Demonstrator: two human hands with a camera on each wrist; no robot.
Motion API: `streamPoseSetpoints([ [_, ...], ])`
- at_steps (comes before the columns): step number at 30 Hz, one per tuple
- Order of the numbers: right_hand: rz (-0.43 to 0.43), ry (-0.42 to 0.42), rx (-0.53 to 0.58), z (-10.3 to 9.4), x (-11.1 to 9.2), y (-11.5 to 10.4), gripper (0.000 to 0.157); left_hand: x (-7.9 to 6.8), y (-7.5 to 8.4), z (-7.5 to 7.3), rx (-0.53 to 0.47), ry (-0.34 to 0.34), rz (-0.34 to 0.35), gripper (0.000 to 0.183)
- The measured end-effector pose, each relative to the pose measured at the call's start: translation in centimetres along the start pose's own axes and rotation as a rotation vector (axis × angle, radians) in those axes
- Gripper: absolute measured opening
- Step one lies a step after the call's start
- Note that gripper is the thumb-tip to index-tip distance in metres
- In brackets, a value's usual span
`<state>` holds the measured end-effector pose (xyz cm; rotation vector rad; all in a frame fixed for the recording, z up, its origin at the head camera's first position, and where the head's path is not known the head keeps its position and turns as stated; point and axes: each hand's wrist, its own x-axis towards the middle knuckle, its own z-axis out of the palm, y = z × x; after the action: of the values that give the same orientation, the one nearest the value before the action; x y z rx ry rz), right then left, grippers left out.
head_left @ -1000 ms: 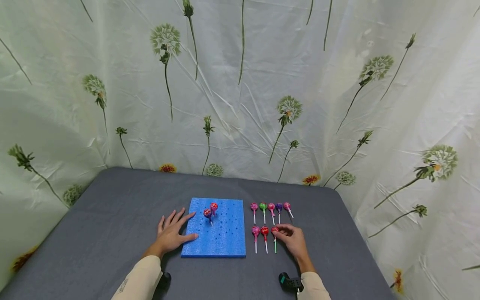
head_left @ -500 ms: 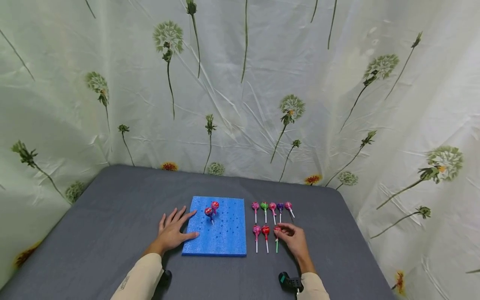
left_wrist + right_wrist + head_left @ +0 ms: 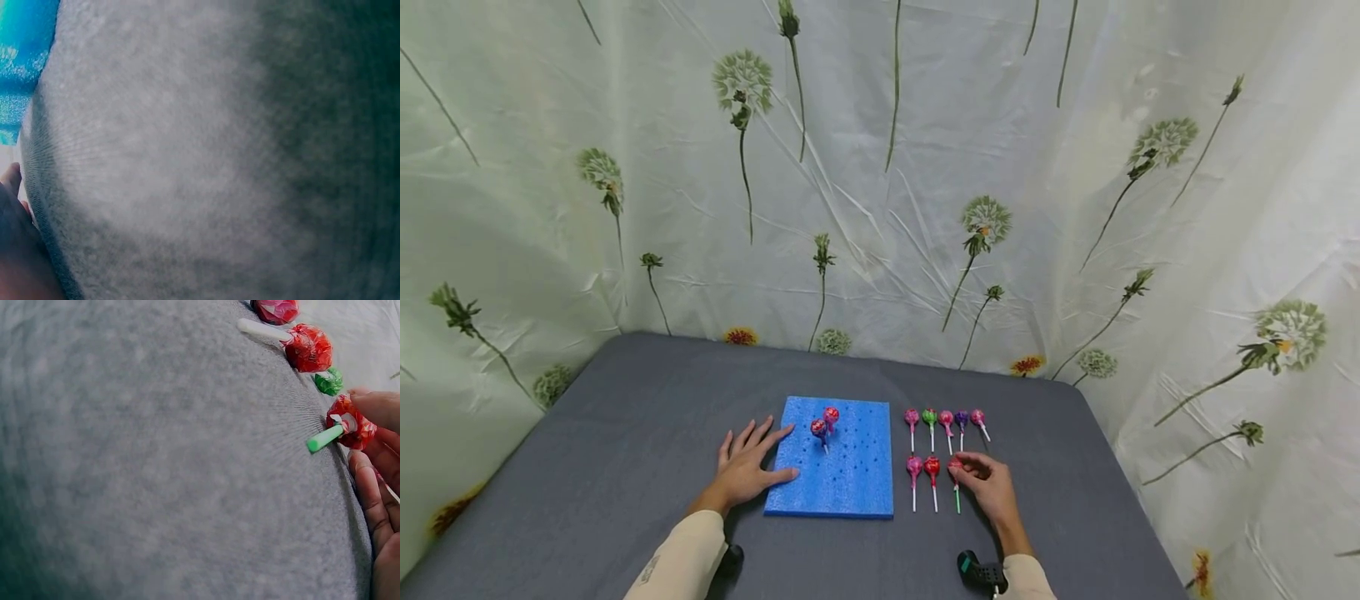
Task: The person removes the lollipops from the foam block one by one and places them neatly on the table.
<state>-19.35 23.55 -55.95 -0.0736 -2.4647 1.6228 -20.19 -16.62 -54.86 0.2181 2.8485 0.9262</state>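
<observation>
My left hand [image 3: 745, 468] rests with spread fingers on the left edge of a blue foam board [image 3: 865, 492] dotted with small holes. Two wrapped lollipops stand stuck in the board, a red-and-blue lollipop [image 3: 818, 428] and a red-and-pink lollipop [image 3: 831, 414]. Between thumb and fingers, my right hand [image 3: 992, 483] pinches the wrapped head of a red lollipop [image 3: 356, 425] with a green stick. It is at the right end of the front row, beside another red lollipop [image 3: 932, 467] and a pink lollipop [image 3: 913, 467]. The left wrist view shows mostly cloth and a board corner [image 3: 25, 50].
Behind the front row lies a back row of several lollipops, among them a green lollipop [image 3: 929, 416] and a purple lollipop [image 3: 961, 418]. Grey cloth covers the table [image 3: 662, 400]. A flower-print curtain [image 3: 880, 208] hangs behind. Dark wrist straps [image 3: 977, 571] sit near both sleeves.
The head view shifts slightly. My right hand keeps its fingers at the green-stick lollipop, whose stick now leans a little. My left hand stays on the board.
</observation>
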Motion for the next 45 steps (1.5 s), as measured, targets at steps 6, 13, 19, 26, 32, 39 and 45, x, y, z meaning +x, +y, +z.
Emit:
streamPoseSetpoints([
  [6,-0.046,0.029,-0.019,0.1,-0.3,0.2,0.029,-0.1,0.0,0.0,-0.015,0.013,0.008,0.084],
  [13,-0.163,0.105,-0.052,0.3,-0.4,0.0,0.029,0.0,-0.2,0.2,-0.011,0.025,0.012,0.084],
  [19,-0.104,0.171,-0.07,0.8,-0.4,-1.8,0.028,0.0,-0.1,0.0,-0.003,0.026,0.015,0.084],
  [26,-0.103,0.104,0.05,2.4,0.1,-5.3,0.027,-0.3,0.0,-0.3,-0.015,0.027,0.006,0.082],
  [32,-0.076,-0.013,0.148,3.6,0.1,-7.5,0.032,-0.2,0.1,-0.1,-0.009,0.02,0.005,0.083],
  [39,-0.116,-0.135,0.158,5.7,0.7,-8.7,0.031,-0.2,0.2,-0.2,-0.013,0.022,0.001,0.083],
  [45,-0.17,-0.184,0.174,7.5,0.9,-10.8,0.028,-0.2,0.1,0.0,-0.01,0.02,0.005,0.083],
])
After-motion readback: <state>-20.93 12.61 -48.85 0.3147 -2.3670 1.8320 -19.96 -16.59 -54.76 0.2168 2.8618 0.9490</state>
